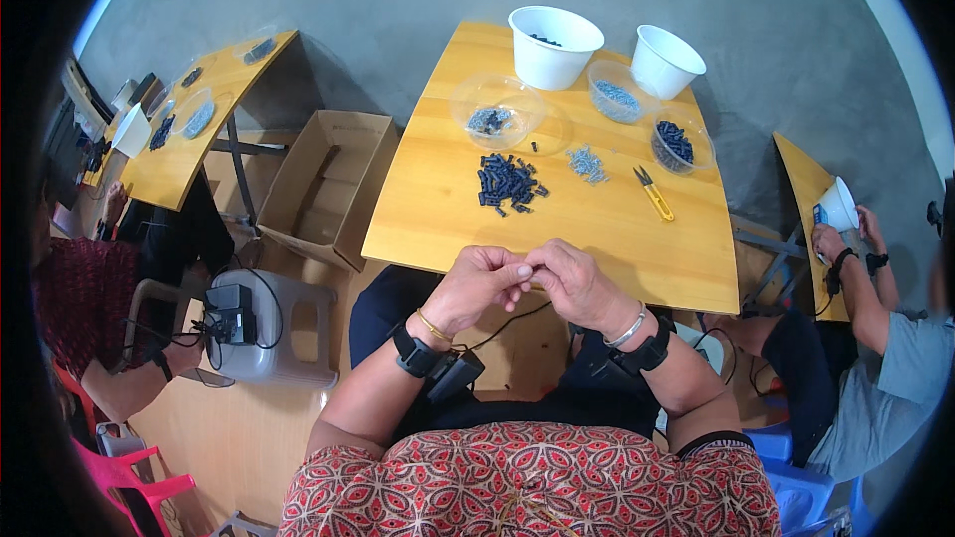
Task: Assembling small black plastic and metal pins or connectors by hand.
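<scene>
**Two hands pinch a small part together above the near edge of the surface**

The left hand [480, 283] and the right hand [572, 283] meet fingertip to fingertip just over the near edge of the yellow wooden surface [418, 209]. Both are curled closed, the thumbs and forefingers pressed around something too small to make out; it sits hidden between the fingertips, so what kind of piece it is cannot be told. Each wrist carries a black strap with a small box, and a cable runs between them below the hands.

Well ahead of the hands lies a loose pile of dark blue parts [507, 184], and beyond it to the right a scatter of small silver pieces [587, 164] and yellow-handled snips [654, 193]. Farther back stand clear shallow bowls and two white tubs [554, 45].

Judged from the grip, fine joining work like this goes best with the hands kept low and close to the body, the piece turned so the fingertips do not cover the joint, and pressure applied straight rather than at a slant, so the small part does not slip off toward the lap
</scene>
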The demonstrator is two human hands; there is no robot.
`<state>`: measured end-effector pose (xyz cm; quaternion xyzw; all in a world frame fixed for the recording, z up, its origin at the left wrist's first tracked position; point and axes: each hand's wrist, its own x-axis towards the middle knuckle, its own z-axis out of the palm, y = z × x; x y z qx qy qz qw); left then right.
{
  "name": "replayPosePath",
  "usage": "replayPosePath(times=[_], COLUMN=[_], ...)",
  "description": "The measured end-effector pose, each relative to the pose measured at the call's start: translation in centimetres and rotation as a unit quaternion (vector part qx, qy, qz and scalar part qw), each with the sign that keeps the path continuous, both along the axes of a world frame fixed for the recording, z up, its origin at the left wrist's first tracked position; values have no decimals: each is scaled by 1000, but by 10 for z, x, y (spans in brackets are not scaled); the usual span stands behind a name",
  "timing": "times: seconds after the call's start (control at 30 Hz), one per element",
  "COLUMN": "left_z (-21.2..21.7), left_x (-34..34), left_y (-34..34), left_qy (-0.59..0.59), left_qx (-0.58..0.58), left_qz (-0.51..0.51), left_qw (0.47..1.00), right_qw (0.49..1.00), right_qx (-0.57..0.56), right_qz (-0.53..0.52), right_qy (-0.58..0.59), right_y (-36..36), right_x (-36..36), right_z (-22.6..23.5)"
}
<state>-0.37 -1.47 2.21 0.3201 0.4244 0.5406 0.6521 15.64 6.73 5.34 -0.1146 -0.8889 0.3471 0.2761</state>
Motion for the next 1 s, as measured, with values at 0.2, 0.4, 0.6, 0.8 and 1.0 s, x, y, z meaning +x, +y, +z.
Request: replayPosePath(times=[0.2,0.4,0.6,0.8,1.0], left_z=[-5,-10,-15,-19,-11], left_x=[6,0,-4,-6,1], left_y=[3,13,17,20,12], left_qy=[43,102,96,77,53], left_qx=[50,89,84,88,71], left_qz=[93,132,123,117,127], left_qw=[993,982,984,986,988], right_qw=[976,948,939,948,926], right_qx=[78,194,224,202,-348], right_qz=[-193,-233,-219,-223,-123], right_qy=[-60,-100,-142,-100,79], right_y=[85,134,138,141,94], right_x=[22,17,3,9,24], right_z=[-22,-20,-25,-25,-13])
